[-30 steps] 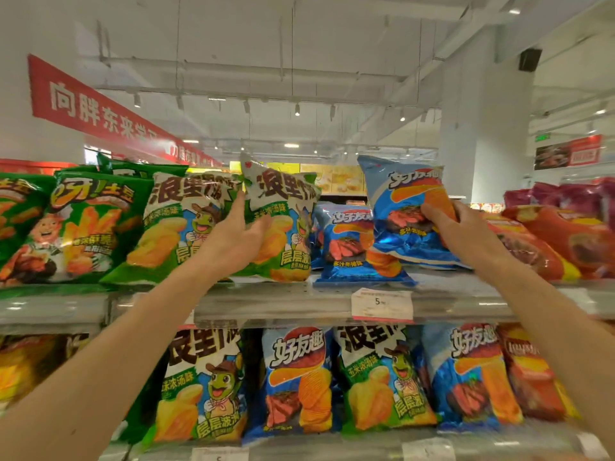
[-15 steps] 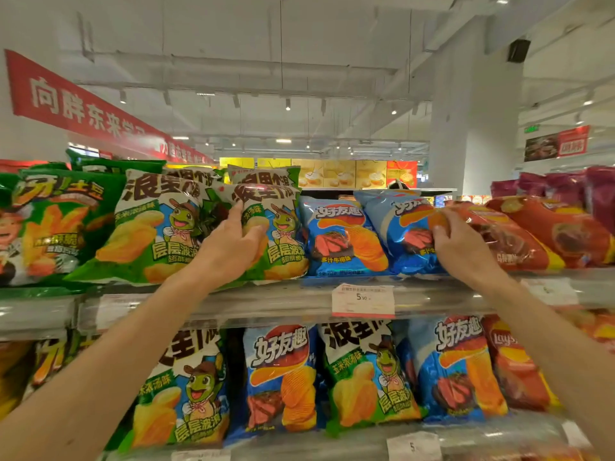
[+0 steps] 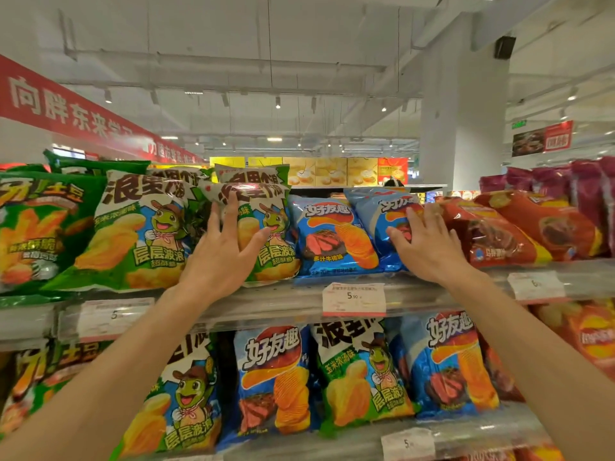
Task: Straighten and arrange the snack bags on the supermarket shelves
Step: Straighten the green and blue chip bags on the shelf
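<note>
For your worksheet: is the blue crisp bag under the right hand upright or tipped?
Tipped: the shiny blue crisp bag leans left, against its upright blue neighbour.

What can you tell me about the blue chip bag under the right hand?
The blue chip bag is shiny, crinkly foil with white lettering and a picture of orange ridged chips and meat. It stands on the upper shelf, leaning back and tilted. The right hand lies on its front with fingers spread. Another blue bag sits at its left, a red bag at its right.

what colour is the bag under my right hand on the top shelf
Shiny blue bag, with an orange chip picture, under the right hand; head view.
</note>
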A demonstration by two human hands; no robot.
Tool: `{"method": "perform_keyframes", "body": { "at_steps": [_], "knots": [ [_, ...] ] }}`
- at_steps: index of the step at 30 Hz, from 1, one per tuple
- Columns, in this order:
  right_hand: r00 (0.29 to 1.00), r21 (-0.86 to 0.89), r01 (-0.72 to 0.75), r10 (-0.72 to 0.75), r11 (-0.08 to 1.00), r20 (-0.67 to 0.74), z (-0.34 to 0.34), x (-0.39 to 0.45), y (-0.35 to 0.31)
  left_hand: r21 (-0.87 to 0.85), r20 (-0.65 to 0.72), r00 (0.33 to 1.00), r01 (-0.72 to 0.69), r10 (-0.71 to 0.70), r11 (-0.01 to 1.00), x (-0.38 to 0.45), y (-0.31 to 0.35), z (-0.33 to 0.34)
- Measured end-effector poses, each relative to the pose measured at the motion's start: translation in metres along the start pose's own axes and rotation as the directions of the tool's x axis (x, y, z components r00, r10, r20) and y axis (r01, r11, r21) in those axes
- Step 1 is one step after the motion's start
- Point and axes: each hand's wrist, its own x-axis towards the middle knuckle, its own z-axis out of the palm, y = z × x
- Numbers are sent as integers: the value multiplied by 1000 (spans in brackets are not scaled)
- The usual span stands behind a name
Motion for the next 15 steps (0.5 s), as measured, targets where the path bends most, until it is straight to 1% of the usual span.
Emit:
{"method": "perform_keyframes", "body": {
  "at_steps": [3, 5, 7, 10, 12, 15],
  "knots": [
    [999, -34, -14, 15, 999, 36, 2, -1, -2, 16, -11, 1000, 7, -7, 1000, -3, 3, 0],
    [999, -5, -21, 21, 1000, 47, -2, -4, -5, 26, -37, 999, 0, 1, 1000, -6, 6, 0],
    [1000, 62, 2, -1, 998, -13, -8, -10, -8, 21, -87, 996, -32, 33, 999, -10, 7, -2],
    [983, 240, 90, -47, 966, -179, -17, -24, -10, -39, -181, 978, -117, 108, 992, -16, 9, -5],
    [976, 363, 115, -37, 925, -215, -21, -35, -12, -87, -239, 959, -175, 150, 981, -20, 10, -8],
    [963, 434, 147, -28, 889, -268, -24, -52, -16, -146, -302, 932, -251, 199, 957, -33, 10, -10]
  ]
}}
